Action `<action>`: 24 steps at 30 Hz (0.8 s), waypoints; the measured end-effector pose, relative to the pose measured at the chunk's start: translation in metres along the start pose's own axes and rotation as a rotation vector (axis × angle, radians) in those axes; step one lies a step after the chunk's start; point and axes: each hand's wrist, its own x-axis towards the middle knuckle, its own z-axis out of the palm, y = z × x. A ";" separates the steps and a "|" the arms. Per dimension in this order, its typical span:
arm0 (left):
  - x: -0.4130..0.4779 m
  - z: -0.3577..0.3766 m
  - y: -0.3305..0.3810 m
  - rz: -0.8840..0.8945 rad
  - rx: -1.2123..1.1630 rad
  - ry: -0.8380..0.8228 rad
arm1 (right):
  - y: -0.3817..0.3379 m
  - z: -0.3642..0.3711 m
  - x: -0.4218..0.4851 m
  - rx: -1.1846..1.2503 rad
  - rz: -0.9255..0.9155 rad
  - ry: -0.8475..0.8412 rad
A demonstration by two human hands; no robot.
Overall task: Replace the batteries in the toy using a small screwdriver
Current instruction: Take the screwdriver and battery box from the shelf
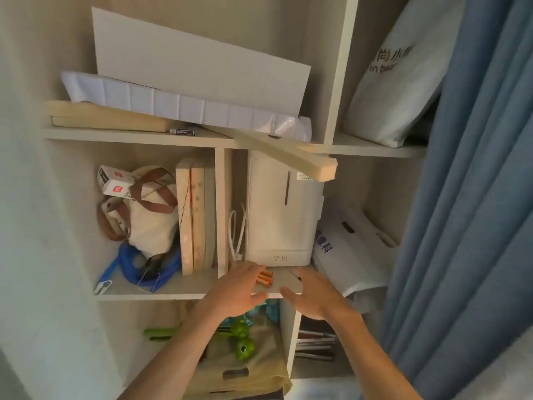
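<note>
Matt wooden shelf (pixel 161 291), cloth curtain (pixel 476 197)

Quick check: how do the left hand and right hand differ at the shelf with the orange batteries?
The left hand has its fingertips at the orange batteries; the right hand is apart from them, to their right. The left hand shows its back, palm down; the right hand is turned more on edge, thumb toward the left hand. Both are open, holding nothing, over the same shelf.
</note>
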 end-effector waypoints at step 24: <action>0.075 0.061 -0.025 0.031 0.396 -0.084 | 0.026 0.030 0.070 -0.330 0.114 0.165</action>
